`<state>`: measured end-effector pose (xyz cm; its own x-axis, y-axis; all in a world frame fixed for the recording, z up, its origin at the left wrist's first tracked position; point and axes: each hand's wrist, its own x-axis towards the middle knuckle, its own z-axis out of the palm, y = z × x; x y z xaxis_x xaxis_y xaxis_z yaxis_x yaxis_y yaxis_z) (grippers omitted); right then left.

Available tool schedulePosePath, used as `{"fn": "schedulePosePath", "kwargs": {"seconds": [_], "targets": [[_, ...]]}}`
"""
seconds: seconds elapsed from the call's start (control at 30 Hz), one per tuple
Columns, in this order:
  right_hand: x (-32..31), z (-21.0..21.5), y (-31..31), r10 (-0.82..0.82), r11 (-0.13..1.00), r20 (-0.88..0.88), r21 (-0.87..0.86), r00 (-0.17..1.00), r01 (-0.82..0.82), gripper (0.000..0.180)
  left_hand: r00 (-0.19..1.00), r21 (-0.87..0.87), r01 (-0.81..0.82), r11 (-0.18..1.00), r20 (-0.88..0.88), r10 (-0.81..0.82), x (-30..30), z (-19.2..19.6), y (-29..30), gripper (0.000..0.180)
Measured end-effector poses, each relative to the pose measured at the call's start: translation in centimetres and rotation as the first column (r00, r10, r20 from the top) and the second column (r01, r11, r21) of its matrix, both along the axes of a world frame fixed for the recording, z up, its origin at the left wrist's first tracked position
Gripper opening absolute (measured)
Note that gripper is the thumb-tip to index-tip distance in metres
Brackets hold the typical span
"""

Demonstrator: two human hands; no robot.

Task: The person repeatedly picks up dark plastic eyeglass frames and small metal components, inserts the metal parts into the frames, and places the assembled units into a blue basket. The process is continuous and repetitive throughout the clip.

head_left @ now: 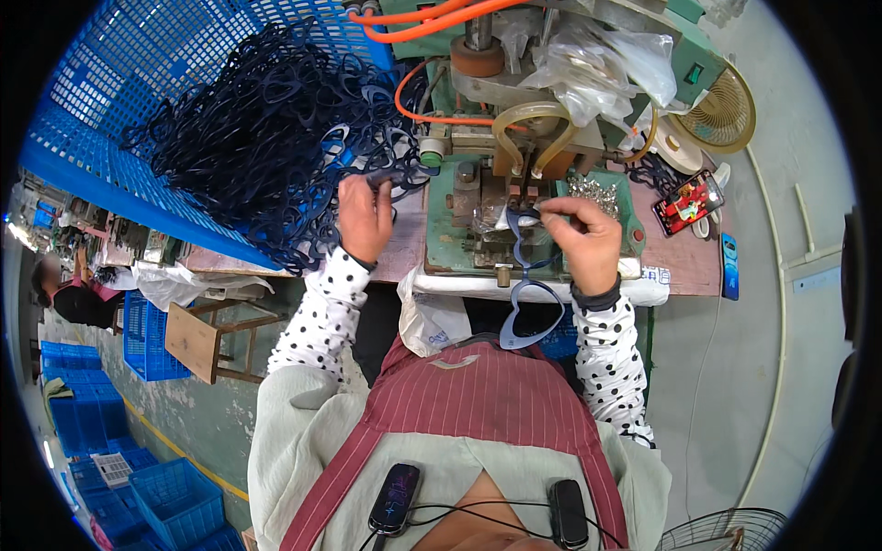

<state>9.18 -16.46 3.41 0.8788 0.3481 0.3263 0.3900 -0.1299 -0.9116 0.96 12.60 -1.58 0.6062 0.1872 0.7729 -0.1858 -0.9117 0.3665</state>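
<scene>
At upper left, a blue mesh basket (138, 195) is holding a tangled heap of navy straps (239, 138); right of upper centre, a green tray (627, 199) is holding small silvery metal pieces (593, 191) beside a green machine (441, 230); near the centre, the right hand (588, 243) is pinching a blue looped strap (525, 267), its upper loop lying at thumb and forefinger, its lower loop hanging toward the red apron (487, 395); left of centre, the left hand (365, 220) is curling its fingers beside a dark strap (386, 176); whether they are gripping it, I cannot tell.
</scene>
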Motion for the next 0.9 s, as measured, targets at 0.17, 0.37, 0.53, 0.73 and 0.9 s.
{"fn": "schedulePosePath", "kwargs": {"seconds": [0.17,0.37,0.53,0.73,0.9], "targets": [[-0.4,0.0,1.5,-0.002,0.997,-0.178,0.079,0.984,0.016,0.035,0.988,0.071,0.106,0.992,0.107,-0.113,-0.8,1.6,-4.1,0.028],[0.2,0.9,2.9,0.019,0.990,-0.205,0.141,0.978,0.010,0.046,0.953,0.197,0.268,0.943,0.092,-0.290,-1.9,3.2,-6.7,0.045],[0.5,0.0,2.9,0.011,0.977,-0.189,0.211,0.982,0.030,0.047,0.831,0.287,0.509,0.811,0.081,-0.550,-1.4,3.6,-9.7,0.033],[7.0,-6.7,-4.3,-0.471,0.791,0.367,-0.225,0.802,0.568,0.039,0.677,0.288,0.703,0.651,0.013,-0.736,0.2,3.1,-12.3,0.032],[7.7,-10.1,-9.7,-0.417,0.855,0.042,-0.320,0.908,0.408,0.028,0.642,0.204,0.748,0.632,0.021,-0.766,0.5,2.3,-12.0,0.038]]}}
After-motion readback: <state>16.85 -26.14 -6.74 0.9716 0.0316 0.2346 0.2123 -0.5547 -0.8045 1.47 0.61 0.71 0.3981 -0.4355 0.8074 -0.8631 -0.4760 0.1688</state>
